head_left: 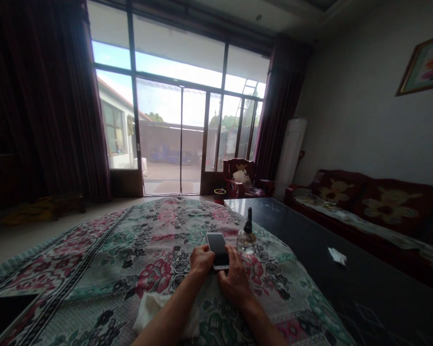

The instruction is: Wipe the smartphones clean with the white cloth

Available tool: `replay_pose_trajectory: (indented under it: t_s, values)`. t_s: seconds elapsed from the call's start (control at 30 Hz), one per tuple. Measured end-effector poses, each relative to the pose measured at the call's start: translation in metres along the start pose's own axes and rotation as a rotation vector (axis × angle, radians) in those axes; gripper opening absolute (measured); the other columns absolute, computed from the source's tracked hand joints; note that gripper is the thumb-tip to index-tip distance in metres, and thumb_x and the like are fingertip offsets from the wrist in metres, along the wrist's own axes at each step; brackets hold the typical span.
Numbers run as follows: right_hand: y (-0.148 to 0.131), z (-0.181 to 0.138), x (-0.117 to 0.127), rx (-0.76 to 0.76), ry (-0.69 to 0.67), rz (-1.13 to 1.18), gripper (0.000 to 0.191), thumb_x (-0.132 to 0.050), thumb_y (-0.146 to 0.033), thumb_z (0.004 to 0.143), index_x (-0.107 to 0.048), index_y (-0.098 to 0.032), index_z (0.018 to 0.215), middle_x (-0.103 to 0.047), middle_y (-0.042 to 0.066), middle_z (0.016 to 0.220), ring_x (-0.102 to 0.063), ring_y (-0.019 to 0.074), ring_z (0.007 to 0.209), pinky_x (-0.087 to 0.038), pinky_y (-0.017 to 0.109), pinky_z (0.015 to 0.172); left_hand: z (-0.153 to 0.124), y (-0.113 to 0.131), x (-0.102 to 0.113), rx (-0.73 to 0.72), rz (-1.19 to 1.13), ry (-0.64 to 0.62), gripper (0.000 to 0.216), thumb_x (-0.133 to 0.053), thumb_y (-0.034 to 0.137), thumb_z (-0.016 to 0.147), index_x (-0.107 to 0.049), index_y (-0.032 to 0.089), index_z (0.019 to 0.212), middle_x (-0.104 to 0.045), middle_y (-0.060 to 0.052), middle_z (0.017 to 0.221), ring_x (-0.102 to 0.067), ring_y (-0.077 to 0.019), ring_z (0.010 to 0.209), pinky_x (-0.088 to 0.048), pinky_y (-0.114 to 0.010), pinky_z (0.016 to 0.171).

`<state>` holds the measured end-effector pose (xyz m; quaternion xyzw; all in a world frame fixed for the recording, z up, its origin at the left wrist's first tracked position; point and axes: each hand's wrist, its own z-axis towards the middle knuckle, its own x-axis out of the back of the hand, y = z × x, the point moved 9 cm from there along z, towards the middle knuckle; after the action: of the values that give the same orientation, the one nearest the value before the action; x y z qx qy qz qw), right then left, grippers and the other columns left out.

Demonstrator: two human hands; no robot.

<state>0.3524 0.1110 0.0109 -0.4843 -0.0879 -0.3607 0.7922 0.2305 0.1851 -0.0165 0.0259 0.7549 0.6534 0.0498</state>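
A smartphone (217,247) with a dark screen and a light frame is between my two hands, over the flowered cloth (122,269). My left hand (202,258) is closed with its fingers curled at the phone's left edge. Along the right edge lie the fingers of my right hand (235,278), its thumb by the lower corner. Just right of the phone stands a clear spray bottle (246,241) with a black nozzle. A crumpled white cloth (147,310) lies under my left forearm, which hides part of it.
At the lower left edge lies a tablet-like device (9,312) with a dark screen. A dark glossy table (296,240) to the right bears a crumpled white tissue (337,256). Beyond are a wooden sofa (368,192), an armchair (241,175) and glass doors (166,144).
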Motion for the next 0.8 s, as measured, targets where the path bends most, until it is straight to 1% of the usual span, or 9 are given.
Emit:
replay_pose_trajectory:
  t_s: [0.13, 0.23, 0.33, 0.43, 0.5, 0.57, 0.6, 0.7, 0.8]
  values:
    - [-0.002, 0.001, 0.002, 0.000, 0.016, -0.021, 0.068, -0.048, -0.009, 0.062, -0.052, -0.015, 0.130, -0.054, 0.011, 0.132, -0.037, 0.0307, 0.134, -0.025, 0.050, 0.114, -0.001, 0.011, 0.004, -0.058, 0.174, 0.084, 0.020, -0.062, -0.001, 0.055, -0.070, 0.017, 0.059, -0.063, -0.002, 0.050, -0.067, -0.0245, 0.074, -0.046, -0.023, 0.061]
    - [0.000, 0.002, 0.001, 0.020, 0.024, -0.062, 0.067, -0.047, -0.011, 0.063, -0.051, -0.013, 0.130, -0.053, 0.014, 0.132, -0.040, 0.0311, 0.132, -0.028, 0.051, 0.112, -0.005, 0.021, 0.006, -0.094, 0.298, 0.129, 0.022, -0.062, -0.002, 0.054, -0.072, 0.015, 0.063, -0.067, -0.005, 0.055, -0.067, -0.0266, 0.077, -0.046, -0.025, 0.064]
    - [-0.001, 0.001, -0.001, 0.081, 0.028, -0.116, 0.067, -0.046, -0.013, 0.064, -0.048, -0.011, 0.131, -0.050, 0.016, 0.135, -0.041, 0.0317, 0.131, -0.033, 0.051, 0.109, -0.015, 0.038, 0.014, -0.140, 0.397, 0.164, 0.028, -0.064, 0.000, 0.055, -0.075, 0.013, 0.077, -0.070, -0.008, 0.063, -0.067, -0.0271, 0.077, -0.046, -0.027, 0.067]
    - [-0.010, -0.002, 0.004, 0.181, 0.060, -0.153, 0.068, -0.047, -0.015, 0.064, -0.046, -0.015, 0.132, -0.049, 0.014, 0.136, -0.042, 0.0309, 0.130, -0.035, 0.051, 0.108, -0.030, 0.061, 0.038, -0.217, 0.472, 0.212, 0.036, -0.064, 0.006, 0.061, -0.075, 0.014, 0.095, -0.073, -0.008, 0.070, -0.067, -0.0249, 0.078, -0.045, -0.027, 0.072]
    - [-0.025, -0.005, 0.012, 0.278, 0.114, -0.171, 0.065, -0.047, -0.016, 0.066, -0.046, -0.017, 0.131, -0.048, 0.013, 0.137, -0.041, 0.0306, 0.131, -0.034, 0.052, 0.109, -0.042, 0.078, 0.066, -0.274, 0.516, 0.251, 0.039, -0.064, 0.009, 0.064, -0.073, 0.015, 0.102, -0.074, -0.008, 0.078, -0.066, -0.0226, 0.081, -0.045, -0.025, 0.076]
    - [-0.045, -0.012, 0.018, 0.414, 0.144, -0.157, 0.060, -0.045, -0.016, 0.069, -0.048, -0.018, 0.128, -0.049, 0.013, 0.135, -0.042, 0.0296, 0.130, -0.034, 0.052, 0.109, -0.055, 0.091, 0.105, -0.308, 0.561, 0.301, 0.041, -0.064, 0.010, 0.066, -0.072, 0.016, 0.105, -0.074, -0.007, 0.085, -0.065, -0.0216, 0.084, -0.044, -0.025, 0.079]
    - [-0.054, -0.016, 0.020, 0.472, 0.146, -0.148, 0.056, -0.045, -0.015, 0.071, -0.050, -0.019, 0.127, -0.051, 0.012, 0.134, -0.043, 0.0291, 0.129, -0.034, 0.053, 0.109, -0.063, 0.096, 0.128, -0.312, 0.584, 0.332, 0.041, -0.064, 0.010, 0.066, -0.072, 0.017, 0.106, -0.074, -0.007, 0.087, -0.065, -0.0216, 0.086, -0.043, -0.025, 0.081]
    - [-0.078, -0.032, 0.014, 0.594, 0.056, -0.120, 0.046, -0.045, -0.016, 0.076, -0.055, -0.023, 0.121, -0.057, 0.009, 0.129, -0.049, 0.0267, 0.125, -0.041, 0.049, 0.105, -0.094, 0.105, 0.204, -0.303, 0.642, 0.431, 0.043, -0.065, 0.010, 0.064, -0.071, 0.019, 0.106, -0.072, -0.006, 0.093, -0.063, -0.0235, 0.096, -0.041, -0.026, 0.088]
    - [-0.097, -0.045, 0.000, 0.643, -0.055, -0.078, 0.036, -0.046, -0.020, 0.080, -0.062, -0.024, 0.113, -0.063, 0.008, 0.121, -0.057, 0.0249, 0.116, -0.049, 0.043, 0.097, -0.133, 0.106, 0.280, -0.258, 0.707, 0.526, 0.041, -0.065, 0.010, 0.063, -0.070, 0.020, 0.102, -0.070, -0.008, 0.101, -0.059, -0.0278, 0.106, -0.039, -0.029, 0.093]
